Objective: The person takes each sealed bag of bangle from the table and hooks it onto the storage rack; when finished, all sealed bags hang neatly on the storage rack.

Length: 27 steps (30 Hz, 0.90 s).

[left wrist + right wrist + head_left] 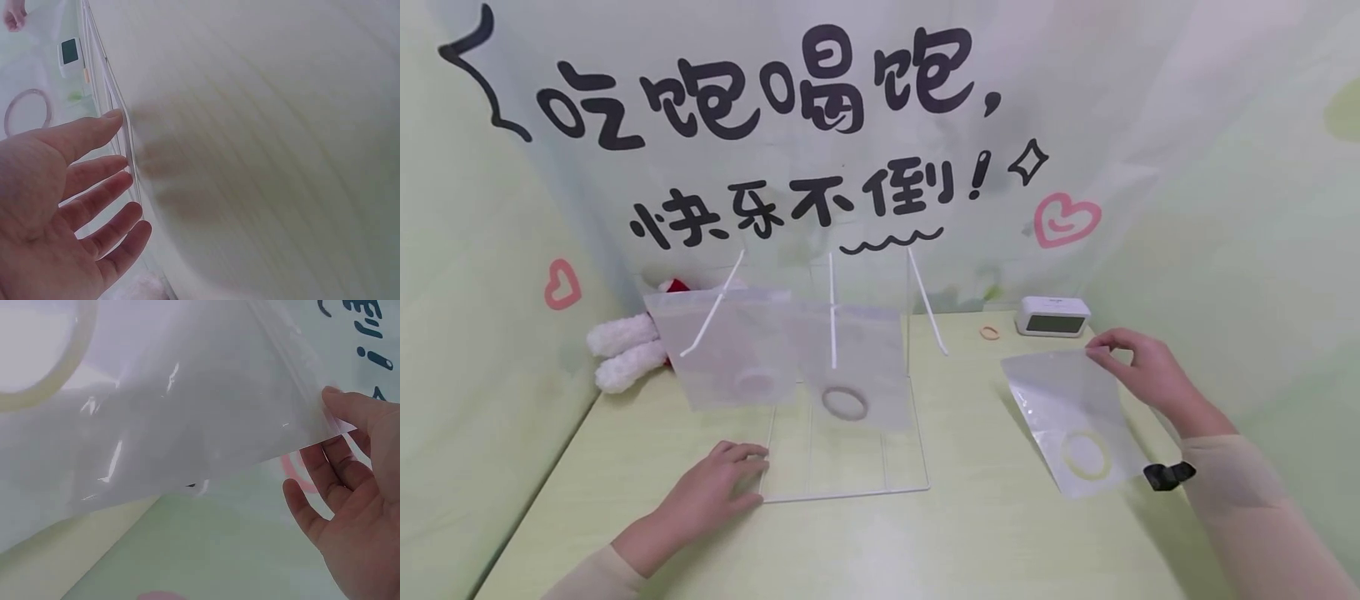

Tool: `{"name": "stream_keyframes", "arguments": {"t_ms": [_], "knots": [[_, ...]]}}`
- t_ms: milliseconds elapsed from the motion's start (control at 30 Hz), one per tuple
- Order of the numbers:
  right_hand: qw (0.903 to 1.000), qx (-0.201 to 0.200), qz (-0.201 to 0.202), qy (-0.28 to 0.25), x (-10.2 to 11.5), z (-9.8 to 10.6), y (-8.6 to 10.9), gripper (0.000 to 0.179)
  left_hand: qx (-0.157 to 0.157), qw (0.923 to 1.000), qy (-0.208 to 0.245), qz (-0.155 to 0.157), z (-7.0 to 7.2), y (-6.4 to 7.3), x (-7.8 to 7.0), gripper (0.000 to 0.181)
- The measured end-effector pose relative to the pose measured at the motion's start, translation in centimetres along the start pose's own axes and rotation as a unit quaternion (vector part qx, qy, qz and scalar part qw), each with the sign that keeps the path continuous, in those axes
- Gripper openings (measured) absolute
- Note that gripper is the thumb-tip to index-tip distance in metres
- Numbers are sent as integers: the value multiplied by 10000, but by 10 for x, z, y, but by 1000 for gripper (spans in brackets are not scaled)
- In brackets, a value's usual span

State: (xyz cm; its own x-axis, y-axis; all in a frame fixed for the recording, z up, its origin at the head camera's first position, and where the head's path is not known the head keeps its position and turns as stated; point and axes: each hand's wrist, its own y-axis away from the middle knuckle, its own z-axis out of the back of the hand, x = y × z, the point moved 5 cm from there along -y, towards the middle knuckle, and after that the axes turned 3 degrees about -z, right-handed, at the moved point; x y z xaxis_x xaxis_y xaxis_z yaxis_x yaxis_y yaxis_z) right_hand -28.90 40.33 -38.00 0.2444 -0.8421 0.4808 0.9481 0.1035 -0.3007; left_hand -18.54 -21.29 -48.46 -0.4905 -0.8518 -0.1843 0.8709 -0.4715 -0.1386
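Note:
My right hand (1150, 375) pinches the top corner of a translucent zip bag (1060, 392) between thumb and fingers; it hangs tilted above the table's right side. Inside its lower part is a pale yellow ring (1066, 456). In the right wrist view, the bag's zip strip (294, 359) runs toward the thumb. At the left edge of a white wire rack (850, 496), my left hand (711, 487) has loosely extended fingers at the base wire. Two similar bags hang on the rack, the left bag (722, 333) and the middle bag (868, 350), which holds a greyish-brown ring (825, 401).
The rack's right prong (928, 308) carries no bag. Behind it on the table (1000, 533) lie a small orange ring (991, 338) and a white digital clock (1052, 321). A white plush toy (625, 358) sits at the back left. Printed curtains (850, 208) enclose the table.

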Motion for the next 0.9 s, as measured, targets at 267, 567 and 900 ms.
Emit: {"name": "stream_keyframes", "arguments": {"t_ms": [267, 567, 900], "knots": [[9964, -491, 621, -296, 46, 11, 2, 9, -24, 10000, 25, -39, 2, 3, -1, 43], [9840, -775, 1555, -405, 92, 22, 6, 25, -133, 9999, 42, -60, 3, 2, -1, 44], [9791, -653, 1842, -568, 124, 33, 14, 33, -81, 9999, 46, -47, 1, 1, -3, 44]]}}
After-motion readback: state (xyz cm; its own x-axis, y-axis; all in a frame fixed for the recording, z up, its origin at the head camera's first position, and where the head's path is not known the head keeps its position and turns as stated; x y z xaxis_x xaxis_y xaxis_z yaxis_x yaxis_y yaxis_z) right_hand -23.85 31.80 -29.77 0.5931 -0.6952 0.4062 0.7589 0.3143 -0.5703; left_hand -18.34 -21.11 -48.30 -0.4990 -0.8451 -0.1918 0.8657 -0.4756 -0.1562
